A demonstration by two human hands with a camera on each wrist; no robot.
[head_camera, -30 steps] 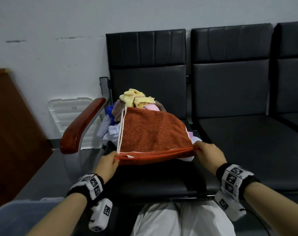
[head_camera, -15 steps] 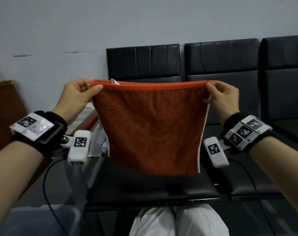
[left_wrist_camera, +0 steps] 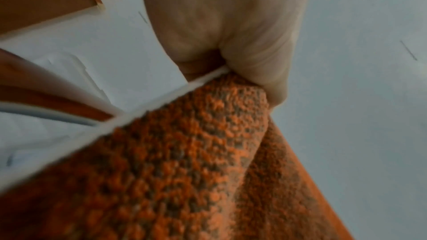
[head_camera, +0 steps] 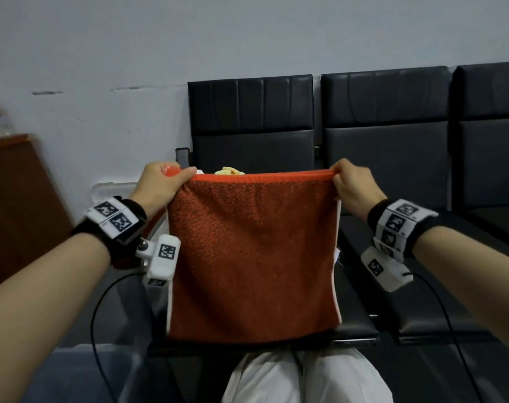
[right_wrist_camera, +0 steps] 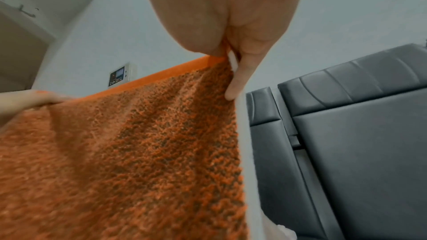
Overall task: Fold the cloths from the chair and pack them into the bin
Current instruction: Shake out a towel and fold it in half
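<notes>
A: Towel, rust-orange terry with a pale trimmed edge (head_camera: 252, 257), hangs flat in front of a black padded chair (head_camera: 252, 112). What holds it?

B: Both hands. The left hand (head_camera: 160, 184) pinches the top left corner, thumb over the hem; the right hand (head_camera: 353, 184) pinches the top right corner. Each is clamped on the cloth, and the top edge is pulled straight between them.

A: Why hold it that way?

B: Likely to let it hang square, so corners can be matched for a fold. It looks doubled already, though I cannot be sure.

A: Where are the other cloths and the bin?

B: A scrap of yellow cloth (head_camera: 229, 171) peeks over the top edge, on the seat behind. The bin cannot be made out clearly.

A: Any writing?

B: None legible. The black wrist bands (head_camera: 114, 219) carry black-and-white square code markers, and a small wall panel (right_wrist_camera: 120, 77) shows a screen, too small to read.
</notes>
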